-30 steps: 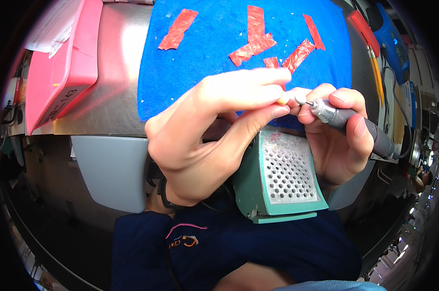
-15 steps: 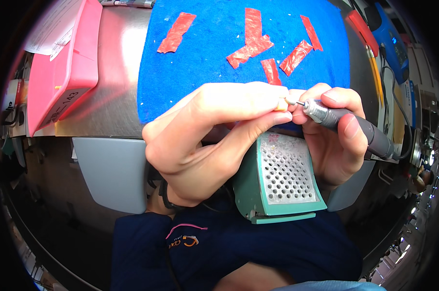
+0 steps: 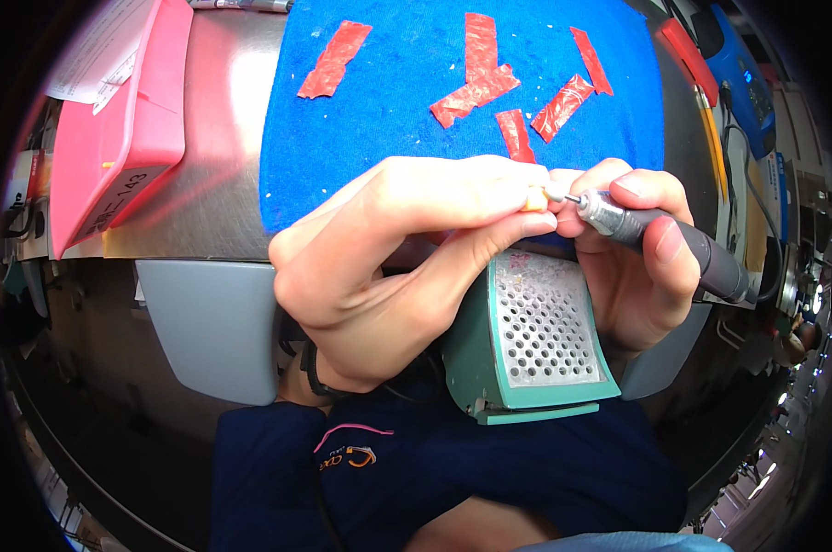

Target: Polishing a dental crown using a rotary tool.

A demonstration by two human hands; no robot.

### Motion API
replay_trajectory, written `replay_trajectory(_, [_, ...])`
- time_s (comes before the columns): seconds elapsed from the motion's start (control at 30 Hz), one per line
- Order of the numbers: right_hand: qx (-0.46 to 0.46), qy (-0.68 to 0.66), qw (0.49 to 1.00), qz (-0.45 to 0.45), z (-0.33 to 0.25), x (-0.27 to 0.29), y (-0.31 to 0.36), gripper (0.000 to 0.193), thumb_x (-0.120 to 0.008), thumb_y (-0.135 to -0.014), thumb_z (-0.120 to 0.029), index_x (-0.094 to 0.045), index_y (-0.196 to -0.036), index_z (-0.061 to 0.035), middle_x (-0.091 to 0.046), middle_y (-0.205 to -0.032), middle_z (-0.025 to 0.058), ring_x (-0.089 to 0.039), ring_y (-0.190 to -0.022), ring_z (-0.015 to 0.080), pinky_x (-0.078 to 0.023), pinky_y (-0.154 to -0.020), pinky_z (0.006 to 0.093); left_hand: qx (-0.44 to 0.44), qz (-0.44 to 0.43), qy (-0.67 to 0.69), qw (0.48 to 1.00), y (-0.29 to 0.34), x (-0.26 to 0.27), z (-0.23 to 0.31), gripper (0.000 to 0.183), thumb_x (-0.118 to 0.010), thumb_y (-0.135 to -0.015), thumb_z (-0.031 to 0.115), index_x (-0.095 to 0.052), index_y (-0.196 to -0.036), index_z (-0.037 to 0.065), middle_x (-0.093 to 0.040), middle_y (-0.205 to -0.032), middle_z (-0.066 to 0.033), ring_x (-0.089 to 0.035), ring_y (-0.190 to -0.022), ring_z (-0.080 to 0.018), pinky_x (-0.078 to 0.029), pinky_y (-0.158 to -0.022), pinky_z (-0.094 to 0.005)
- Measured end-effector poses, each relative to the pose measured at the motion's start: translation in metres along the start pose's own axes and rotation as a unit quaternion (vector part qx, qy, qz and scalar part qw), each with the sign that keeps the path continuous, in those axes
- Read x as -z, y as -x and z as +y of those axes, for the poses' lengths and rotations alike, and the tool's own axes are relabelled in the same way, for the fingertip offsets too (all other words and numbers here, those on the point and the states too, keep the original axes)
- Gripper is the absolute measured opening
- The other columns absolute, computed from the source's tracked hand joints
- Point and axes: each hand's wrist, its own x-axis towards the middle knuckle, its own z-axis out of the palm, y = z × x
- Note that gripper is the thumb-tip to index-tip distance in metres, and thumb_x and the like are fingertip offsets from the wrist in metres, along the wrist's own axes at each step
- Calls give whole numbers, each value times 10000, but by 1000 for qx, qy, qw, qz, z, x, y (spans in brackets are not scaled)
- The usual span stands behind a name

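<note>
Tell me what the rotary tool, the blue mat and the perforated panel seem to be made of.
Rotary tool: bright, reflective nose, likely metal; dark, matt grip, perhaps plastic or rubber.
Blue mat: probably towelling, given its fuzzy, non-shiny surface.
Perforated panel: probably metal, dull grey with whitish patches; plastic can't be ruled out.

Looks like a workshop. Shows a bare metal bench (image 3: 223,166) at upper left, partly covered by a blue towel (image 3: 397,120) at top centre. Also includes a pink bin (image 3: 156,120) at upper left, a green box (image 3: 471,354) with a grey holed plate (image 3: 552,331) below centre, and a pen-shaped power tool (image 3: 701,253) right of centre.
</note>
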Motion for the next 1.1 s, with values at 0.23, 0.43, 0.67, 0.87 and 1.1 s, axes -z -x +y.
replay_trajectory(0.23, [-4,-8,1000,-3,1,1,0,361,-435,-1005,-276,-528,-1224,-5,-581,-1023,231,-542,-1066,345,-394,-986,496,10,4,-8,1000,1,0,2,322,-728,-712,-209,-547,-928,-52,-682,-930,-253,-707,-881,-296,-600,-791,-382])
replay_trajectory(0.43, [-2,-13,1000,-26,1,3,-2,361,-431,-1006,-277,-530,-1219,-3,-580,-1019,229,-541,-1070,348,-396,-979,490,9,3,-4,1000,-1,0,4,323,-732,-713,-204,-547,-932,-54,-684,-931,-251,-707,-878,-289,-598,-795,-383])
replay_trajectory(0.67, [-2,-7,1000,-4,0,-1,0,366,-432,-1003,-274,-525,-1218,7,-576,-1020,240,-543,-1053,348,-399,-975,488,14,4,1,1000,-1,0,4,319,-734,-715,-201,-550,-933,-58,-686,-927,-247,-707,-876,-288,-597,-795,-382])
replay_trajectory(0.87, [0,1,1000,3,0,-1,0,362,-433,-1001,-267,-527,-1214,9,-577,-1020,246,-547,-1047,345,-400,-976,486,12,7,8,1000,-1,-1,3,317,-733,-716,-200,-552,-932,-57,-688,-919,-246,-708,-878,-288,-597,-794,-381])
replay_trajectory(1.1, [1,2,1000,-3,0,0,1,360,-432,-1000,-265,-529,-1207,13,-582,-1018,247,-549,-1046,350,-399,-982,491,25,5,-2,1000,-1,-1,5,312,-733,-719,-197,-551,-928,-53,-688,-923,-247,-709,-875,-284,-596,-795,-381])
